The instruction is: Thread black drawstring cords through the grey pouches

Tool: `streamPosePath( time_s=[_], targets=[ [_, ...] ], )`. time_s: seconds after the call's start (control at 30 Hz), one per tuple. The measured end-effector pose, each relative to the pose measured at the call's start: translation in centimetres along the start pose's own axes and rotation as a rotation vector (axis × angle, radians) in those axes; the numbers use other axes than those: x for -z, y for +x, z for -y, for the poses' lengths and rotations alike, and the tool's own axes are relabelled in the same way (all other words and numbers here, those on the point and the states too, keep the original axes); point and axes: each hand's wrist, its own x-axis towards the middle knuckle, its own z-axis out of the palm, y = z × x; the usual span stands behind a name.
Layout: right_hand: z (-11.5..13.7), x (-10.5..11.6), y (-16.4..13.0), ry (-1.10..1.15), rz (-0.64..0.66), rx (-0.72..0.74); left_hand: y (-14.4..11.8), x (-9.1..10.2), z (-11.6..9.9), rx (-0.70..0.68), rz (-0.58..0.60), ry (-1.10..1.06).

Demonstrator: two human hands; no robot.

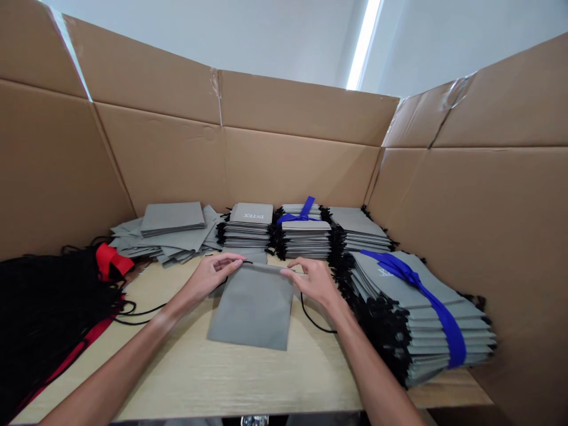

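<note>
A flat grey drawstring pouch [255, 307] lies in front of me, its top edge lifted slightly. My left hand [217, 272] pinches its top left corner, where a short end of black cord [247, 261] pokes out. At the top right corner, my right hand [310, 281] has thumb and fingers closed on the hem; a thin line shows between them, too fine to make out. More black cord [317, 324] curves down below the right hand onto the table. Part of another grey piece [216, 290] shows beneath the pouch's left side.
Black cords [48, 313] heap at the left by a red ribbon [114, 260]. Loose grey pieces [173, 219] lie at the back left. Stacked corded pouches [251, 234] stand behind; a blue-tied bundle [444, 319] sits right. Cardboard walls [302, 160] enclose the wooden table [231, 384].
</note>
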Motion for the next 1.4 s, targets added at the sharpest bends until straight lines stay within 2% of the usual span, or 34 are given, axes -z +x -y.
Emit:
streamPosePath(
  time_s=[0.33, 0.5, 0.8, 1.07, 1.23, 1.3, 1.4],
  targets=[
    [-0.5, 1.5, 0.4, -0.179, -0.008, -0.089, 1.4, 4.2, 2.0, 0.024, -0.171, 0.044],
    [-0.6, 1.8, 0.4, -0.252, -0.039, -0.111, 1.7, 5.7, 2.0, 0.026, -0.249, 0.077],
    [-0.4, 2.1, 0.5, -0.315, -0.058, -0.166, 1.8, 6.9, 2.9, 0.034, -0.324, 0.088],
    [-0.7, 1.9, 0.5, -0.32, -0.074, -0.157, 2.2, 7.2, 4.2, 0.048, -0.379, 0.117],
    [-0.9, 2.1, 0.6, -0.314, -0.087, -0.185, 1.9, 8.2, 4.5, 0.042, -0.481, 0.199],
    [-1.1, 2.0, 0.6, -0.318, -0.066, -0.205, 1.7, 8.5, 4.5, 0.052, -0.526, 0.199],
    [-1.5, 1.2, 0.6, -0.358, 0.036, -0.2, 1.6, 8.4, 4.2, 0.04, -0.526, 0.145]
  ],
)
